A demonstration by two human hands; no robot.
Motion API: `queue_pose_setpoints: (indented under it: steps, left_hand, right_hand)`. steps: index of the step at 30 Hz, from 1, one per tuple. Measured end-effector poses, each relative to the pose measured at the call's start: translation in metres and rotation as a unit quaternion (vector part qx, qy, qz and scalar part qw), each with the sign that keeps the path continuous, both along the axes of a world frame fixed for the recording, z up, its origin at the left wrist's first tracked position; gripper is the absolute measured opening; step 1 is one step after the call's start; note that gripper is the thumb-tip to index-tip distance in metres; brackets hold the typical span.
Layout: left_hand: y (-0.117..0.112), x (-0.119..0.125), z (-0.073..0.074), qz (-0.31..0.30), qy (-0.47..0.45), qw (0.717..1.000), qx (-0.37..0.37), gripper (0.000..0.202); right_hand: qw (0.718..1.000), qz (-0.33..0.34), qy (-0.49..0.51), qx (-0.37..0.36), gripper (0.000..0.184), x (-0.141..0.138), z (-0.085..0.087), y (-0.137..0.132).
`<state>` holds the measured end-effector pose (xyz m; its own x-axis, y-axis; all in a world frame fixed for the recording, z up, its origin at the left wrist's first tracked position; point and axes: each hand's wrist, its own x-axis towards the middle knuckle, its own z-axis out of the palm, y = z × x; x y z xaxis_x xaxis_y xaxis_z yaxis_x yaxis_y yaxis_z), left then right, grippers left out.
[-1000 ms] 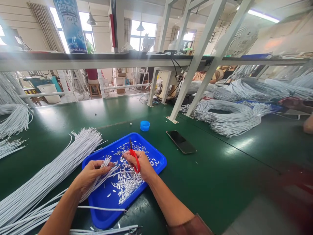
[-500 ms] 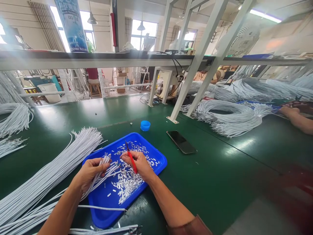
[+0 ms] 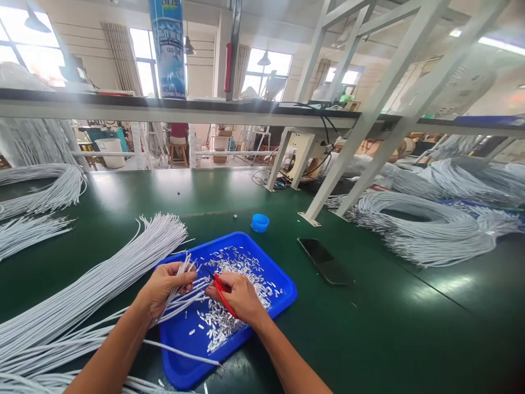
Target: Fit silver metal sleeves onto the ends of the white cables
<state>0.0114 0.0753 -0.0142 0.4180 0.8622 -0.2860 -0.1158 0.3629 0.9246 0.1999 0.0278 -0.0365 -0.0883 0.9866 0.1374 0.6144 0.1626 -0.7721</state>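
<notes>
My left hand (image 3: 164, 287) is closed round a small bunch of thin white cables (image 3: 186, 287), whose ends fan out over a blue tray (image 3: 283, 287). My right hand (image 3: 238, 295) grips red-handled scissors (image 3: 221, 293), their tip pointing left at the cable ends. The two hands almost touch above the tray. Several short white cut pieces (image 3: 229, 317) lie scattered in the tray.
A long sheaf of white cables (image 3: 94, 290) runs across the green table (image 3: 389, 339) on my left. A black phone (image 3: 326, 261) and a blue cap (image 3: 260, 222) lie beyond the tray. Coiled cable bundles (image 3: 426, 230) sit at right, white frame legs (image 3: 353, 158) behind.
The scissors have swung from pointing up and away to pointing left at the cable ends. The view has shifted right and down; the other person's arm at right has left the frame.
</notes>
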Motion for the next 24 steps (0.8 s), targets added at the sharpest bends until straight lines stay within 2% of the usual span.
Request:
queue_pose_setpoints:
  steps: [5,11,19,21,24]
  left_hand:
    - [-0.002,0.002,0.002,0.002,0.001,0.999,0.034,0.023]
    - [-0.007,0.006,0.004,0.018,0.056,0.993,0.102,0.025]
    - [-0.010,0.007,0.006,0.032,0.106,0.973,0.201,0.020]
    - [-0.010,0.007,0.007,0.023,0.092,0.975,0.200,0.019]
    - [-0.009,0.007,0.006,-0.003,0.051,0.990,0.133,0.024]
  right_hand:
    - [1.000,0.004,-0.012,-0.012,0.046,0.000,-0.003,0.000]
    - [1.000,0.002,-0.022,-0.022,0.045,-0.002,-0.007,0.000]
    - [0.995,0.035,0.054,-0.082,0.047,0.000,-0.009,0.000]
    - [0.994,0.033,0.059,-0.081,0.046,-0.002,-0.011,0.000]
    - [0.998,0.012,0.040,-0.050,0.044,-0.006,-0.014,0.001]
